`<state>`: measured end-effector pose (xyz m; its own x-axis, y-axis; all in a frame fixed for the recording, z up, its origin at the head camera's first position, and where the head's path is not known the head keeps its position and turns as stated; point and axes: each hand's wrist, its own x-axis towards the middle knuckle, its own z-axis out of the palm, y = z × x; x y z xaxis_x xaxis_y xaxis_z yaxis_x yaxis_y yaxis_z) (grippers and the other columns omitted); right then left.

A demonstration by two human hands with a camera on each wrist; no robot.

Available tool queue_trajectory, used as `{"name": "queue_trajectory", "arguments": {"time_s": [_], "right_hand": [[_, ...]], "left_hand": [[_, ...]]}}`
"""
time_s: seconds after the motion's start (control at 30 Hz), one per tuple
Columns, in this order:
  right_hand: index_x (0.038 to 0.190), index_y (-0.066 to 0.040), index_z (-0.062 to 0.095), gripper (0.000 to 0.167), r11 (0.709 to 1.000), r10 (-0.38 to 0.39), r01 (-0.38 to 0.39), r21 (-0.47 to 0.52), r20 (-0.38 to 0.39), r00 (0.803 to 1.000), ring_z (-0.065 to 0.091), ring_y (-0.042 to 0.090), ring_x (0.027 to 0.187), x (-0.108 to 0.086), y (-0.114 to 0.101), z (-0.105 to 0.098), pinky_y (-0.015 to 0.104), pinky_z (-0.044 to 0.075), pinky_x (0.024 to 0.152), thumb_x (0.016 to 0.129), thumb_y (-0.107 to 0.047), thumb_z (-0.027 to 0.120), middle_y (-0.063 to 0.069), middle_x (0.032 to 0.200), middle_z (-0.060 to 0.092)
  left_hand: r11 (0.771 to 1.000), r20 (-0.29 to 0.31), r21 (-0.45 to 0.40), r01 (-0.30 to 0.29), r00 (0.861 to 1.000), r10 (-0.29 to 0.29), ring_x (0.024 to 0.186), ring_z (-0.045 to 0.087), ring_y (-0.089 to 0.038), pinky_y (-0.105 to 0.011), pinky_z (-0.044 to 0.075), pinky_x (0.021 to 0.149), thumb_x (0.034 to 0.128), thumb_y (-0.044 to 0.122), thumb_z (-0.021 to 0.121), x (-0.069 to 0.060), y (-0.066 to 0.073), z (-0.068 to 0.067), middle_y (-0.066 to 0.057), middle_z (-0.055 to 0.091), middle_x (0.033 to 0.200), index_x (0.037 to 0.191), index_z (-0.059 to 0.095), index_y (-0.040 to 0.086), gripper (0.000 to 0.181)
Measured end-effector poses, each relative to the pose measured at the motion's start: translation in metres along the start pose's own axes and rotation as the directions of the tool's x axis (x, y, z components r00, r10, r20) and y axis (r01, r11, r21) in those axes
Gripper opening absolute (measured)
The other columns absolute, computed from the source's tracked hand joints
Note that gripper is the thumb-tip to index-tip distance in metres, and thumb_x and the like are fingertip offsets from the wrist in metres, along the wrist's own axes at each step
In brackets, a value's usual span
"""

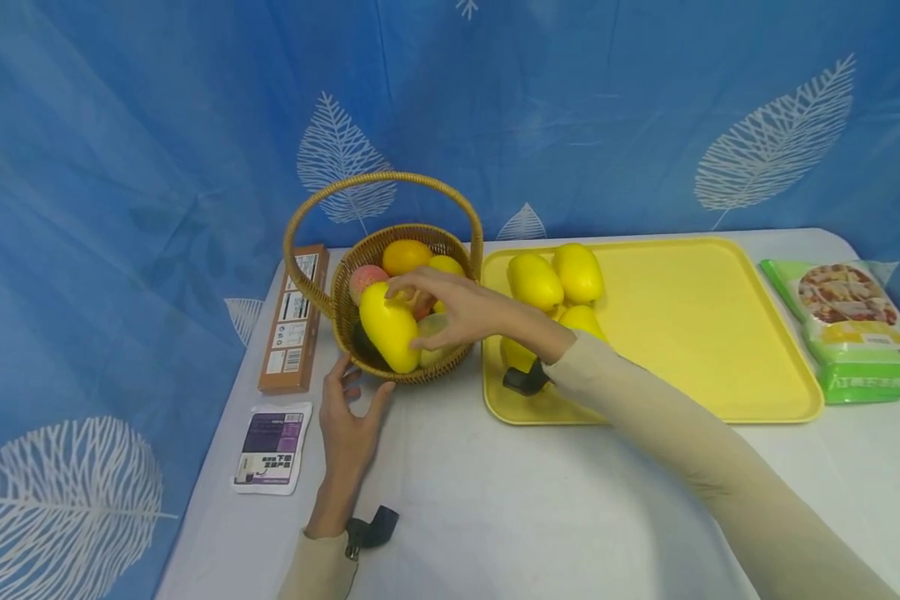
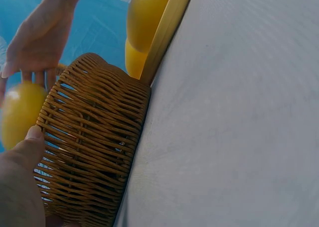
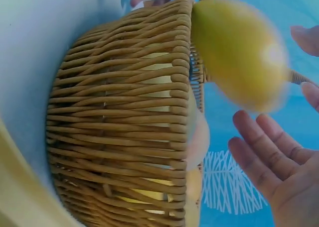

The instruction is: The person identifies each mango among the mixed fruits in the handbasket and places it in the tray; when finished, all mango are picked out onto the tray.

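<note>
A yellow mango-like fruit (image 1: pixel 390 329) is at the mouth of the wicker basket (image 1: pixel 420 377), blurred in the right wrist view. My right hand (image 1: pixel 457 310) is beside it, fingers spread and nearly straight; in the right wrist view a gap shows between thumb and fruit. Against the basket's near left outer wall rests my left hand (image 1: pixel 348 425), its thumb (image 2: pixel 32 140) at the rim and fingers loosely bent. Inside the basket lie an orange fruit (image 1: pixel 407 256), a pink fruit (image 1: pixel 366 279), a pale green fruit (image 1: pixel 437 332) and other fruit partly hidden by my hand.
Several yellow mango-like fruits (image 1: pixel 534 282) lie at the left end of a yellow tray (image 1: pixel 690 333). A green food bag (image 1: pixel 855 333) is right of it. An orange-brown box (image 1: pixel 292 325) and a purple-white packet (image 1: pixel 272 448) lie left. The basket's tall handle (image 1: pixel 390 177) arches up behind.
</note>
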<state>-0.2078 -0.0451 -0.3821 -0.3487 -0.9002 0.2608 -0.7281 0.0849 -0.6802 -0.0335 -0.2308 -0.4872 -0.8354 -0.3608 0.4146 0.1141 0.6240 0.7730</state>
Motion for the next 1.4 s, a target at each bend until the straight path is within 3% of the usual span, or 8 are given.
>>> {"name": "queue_trajectory", "arguments": {"time_s": [0.1,0.2,0.4,0.53,0.77,0.9,1.13,1.4], "right_hand": [[0.138,-0.015,0.05,0.068,1.0,0.009,-0.009,-0.03,0.018,1.0,0.059,0.023,0.1,-0.002,0.001,0.003,0.039,0.055,0.09,0.08,-0.033,0.081,0.01,0.125,0.052],[0.144,-0.023,0.047,0.074,0.994,0.039,-0.031,-0.105,0.073,0.997,0.057,0.019,0.105,-0.002,0.001,0.011,0.034,0.055,0.089,0.08,-0.042,0.079,0.01,0.133,0.046],[0.147,-0.028,0.044,0.076,0.956,0.02,0.014,-0.292,0.113,0.993,0.038,0.023,0.138,0.004,-0.002,0.024,0.029,0.051,0.099,0.081,-0.049,0.076,0.013,0.155,0.028],[0.141,-0.026,0.051,0.069,0.963,0.028,0.002,-0.269,0.106,0.994,0.024,0.022,0.145,0.007,-0.003,0.027,0.034,0.046,0.108,0.08,-0.041,0.079,0.009,0.155,0.029],[0.139,-0.025,0.052,0.07,0.972,0.035,-0.021,-0.236,0.054,0.998,0.037,0.025,0.139,0.0,-0.006,0.014,0.037,0.048,0.105,0.077,-0.038,0.081,0.013,0.154,0.03],[0.141,-0.027,0.05,0.07,0.972,0.051,-0.047,-0.228,0.013,0.999,0.046,0.029,0.132,-0.02,-0.009,-0.002,0.042,0.05,0.102,0.078,-0.041,0.079,0.014,0.155,0.029],[0.141,-0.028,0.05,0.071,0.971,0.091,-0.099,-0.217,-0.047,0.995,0.043,0.034,0.135,-0.073,-0.008,-0.023,0.048,0.05,0.102,0.078,-0.037,0.081,0.012,0.158,0.024],[0.139,-0.024,0.053,0.071,0.961,0.093,-0.129,-0.244,-0.154,0.984,0.042,0.036,0.135,-0.13,-0.006,-0.058,0.05,0.053,0.093,0.076,-0.029,0.084,0.013,0.157,0.025]], "left_hand": [[1.0,-0.004,-0.001,-0.006,1.0,0.006,0.117,0.057,-0.029,-0.041,0.052,0.09,0.0837,0.023,0.079,0.0,-0.002,0.0,-0.015,0.054,0.134,0.144,0.041,0.006,0.074],[1.0,-0.003,0.0,-0.005,1.0,0.005,0.117,0.057,-0.029,-0.041,0.051,0.09,0.0839,0.023,0.079,0.0,-0.003,0.0,-0.014,0.053,0.135,0.145,0.04,0.006,0.074],[1.0,0.006,-0.013,-0.001,1.0,0.001,0.118,0.057,-0.029,-0.042,0.052,0.091,0.0846,0.024,0.078,0.0,-0.003,0.001,-0.013,0.053,0.137,0.145,0.04,0.007,0.073],[1.0,0.009,-0.003,0.003,1.0,-0.003,0.119,0.057,-0.027,-0.041,0.052,0.091,0.0849,0.025,0.078,0.0,-0.003,0.001,-0.013,0.053,0.137,0.145,0.04,0.008,0.073],[1.0,0.004,0.005,0.0,1.0,0.0,0.118,0.058,-0.027,-0.04,0.052,0.09,0.0841,0.025,0.078,0.0,-0.003,0.001,-0.013,0.053,0.136,0.144,0.041,0.008,0.073],[1.0,0.004,0.006,0.001,1.0,-0.001,0.118,0.058,-0.027,-0.038,0.052,0.09,0.0841,0.025,0.078,0.001,-0.003,0.0,-0.013,0.053,0.135,0.144,0.041,0.008,0.073],[1.0,-0.004,-0.008,0.009,1.0,-0.01,0.118,0.057,-0.028,-0.037,0.051,0.089,0.0833,0.024,0.079,0.001,-0.002,0.001,-0.013,0.054,0.135,0.144,0.042,0.007,0.073],[0.998,0.014,0.021,0.052,0.999,-0.052,0.12,0.056,-0.021,-0.031,0.051,0.092,0.0851,0.029,0.077,0.001,0.001,-0.001,-0.006,0.053,0.136,0.144,0.041,0.01,0.072]]}}
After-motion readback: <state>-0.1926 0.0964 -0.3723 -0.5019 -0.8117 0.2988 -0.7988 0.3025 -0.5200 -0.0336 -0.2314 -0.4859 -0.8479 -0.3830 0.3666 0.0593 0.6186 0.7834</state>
